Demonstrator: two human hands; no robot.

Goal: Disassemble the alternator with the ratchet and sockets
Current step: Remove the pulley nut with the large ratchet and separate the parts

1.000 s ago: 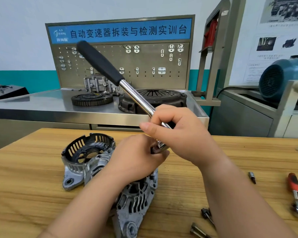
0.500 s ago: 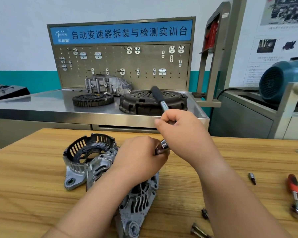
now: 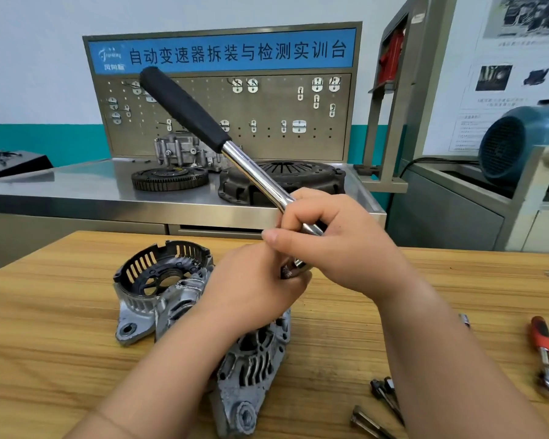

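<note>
Chrome ratchet (image 3: 260,177) in right hand (image 3: 339,245)'s closed grip; left hand (image 3: 257,293) clasping one alternator (image 3: 251,369)

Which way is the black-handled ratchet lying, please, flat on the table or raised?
Raised: the ratchet slants up-left off the table, black handle high, held in the right hand.

Steel rear counter (image 3: 76,188): toothed flywheel ring (image 3: 169,177), dark clutch pressure plate (image 3: 301,177) beside it, cast aluminium housing (image 3: 184,150) behind. Pegboard (image 3: 267,115) with hooks under blue sign (image 3: 222,52). Teal motor (image 3: 517,147) at right; posters (image 3: 514,74) on wall.
</note>
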